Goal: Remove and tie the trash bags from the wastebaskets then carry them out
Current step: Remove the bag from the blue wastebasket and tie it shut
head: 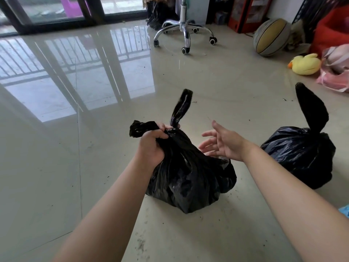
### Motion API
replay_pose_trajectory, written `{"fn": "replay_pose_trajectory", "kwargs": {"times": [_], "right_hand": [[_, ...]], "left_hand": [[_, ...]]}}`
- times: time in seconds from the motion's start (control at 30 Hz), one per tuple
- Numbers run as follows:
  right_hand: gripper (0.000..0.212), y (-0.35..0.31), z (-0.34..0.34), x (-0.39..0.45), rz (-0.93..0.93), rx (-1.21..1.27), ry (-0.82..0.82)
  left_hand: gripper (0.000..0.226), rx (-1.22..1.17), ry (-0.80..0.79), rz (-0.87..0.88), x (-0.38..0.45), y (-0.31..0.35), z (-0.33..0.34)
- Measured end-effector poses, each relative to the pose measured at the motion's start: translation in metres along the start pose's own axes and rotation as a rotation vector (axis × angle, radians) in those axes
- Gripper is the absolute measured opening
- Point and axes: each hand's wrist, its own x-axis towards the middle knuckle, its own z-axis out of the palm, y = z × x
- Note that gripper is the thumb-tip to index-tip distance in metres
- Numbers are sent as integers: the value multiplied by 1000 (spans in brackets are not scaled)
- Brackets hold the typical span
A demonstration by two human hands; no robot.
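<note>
glossy black plastic bag [188, 182], polished floor [56, 167]

Two black trash bags sit on the pale tiled floor, both glossy, crinkled and bulging full. The near bag [188, 178] sits front and centre, its neck gathered tight, one handle loop standing up tall and thin while the other juts out to the left. The second bag [300, 154] sits off to the right, apart from the first, closed at the top with one broad ear pointing straight up.
</note>
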Motion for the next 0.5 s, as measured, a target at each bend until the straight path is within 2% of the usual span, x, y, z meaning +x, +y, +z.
{"fn": "replay_pose_trajectory", "kwargs": {"times": [0.13, 0.2, 0.3, 0.43, 0.5], "right_hand": [[65, -3, 0, 4, -62, 147, 45], [59, -4, 3, 4, -84, 173, 38], [37, -6, 9, 2, -144, 322, 15], [34, -11, 16, 4, -122, 540, 135], [36, -14, 19, 6, -126, 773, 215]], "left_hand": [[43, 108, 1, -113, -4, -4, 4], [42, 165, -22, -162, -6, -7, 6], [36, 203, -58, -219, -7, -11, 8], [49, 262, -118, -284, -6, -19, 6], [60, 202, -119, -281, -6, -23, 7]]}}
